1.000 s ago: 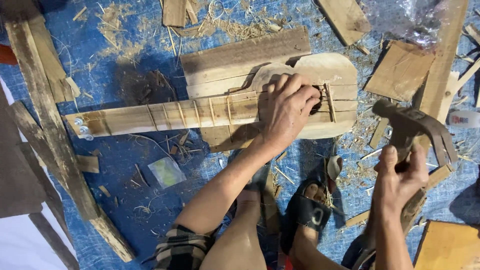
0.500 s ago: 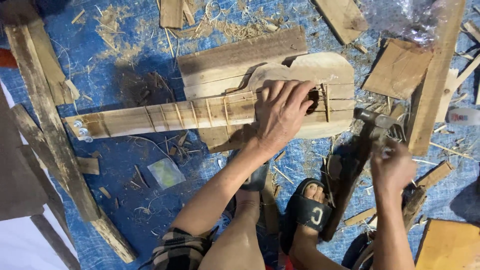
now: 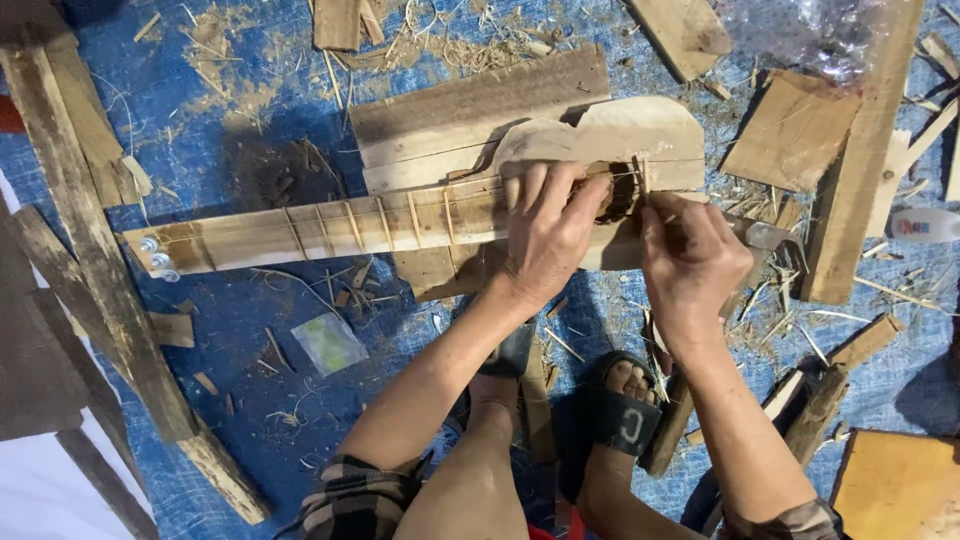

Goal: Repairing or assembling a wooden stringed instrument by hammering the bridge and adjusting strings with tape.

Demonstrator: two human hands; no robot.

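Pressing left hand (image 3: 548,235) flat on wooden guitar (image 3: 420,215), right hand (image 3: 690,262) gripping hammer (image 3: 760,236) beside it

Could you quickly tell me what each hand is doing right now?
Left hand: flat on the wooden guitar, holding nothing.
Right hand: closed on a tool, kind unclear.

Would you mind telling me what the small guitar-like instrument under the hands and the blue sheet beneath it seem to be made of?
The instrument looks like bare, unvarnished wood: pale, matt, with visible grain and rough-cut edges. Its frets appear to be thin light strips, possibly wood or bamboo. The blue sheet is likely woven plastic tarpaulin, judging by its even colour and fine weave, though that is hard to confirm. The left hand rests on the body.
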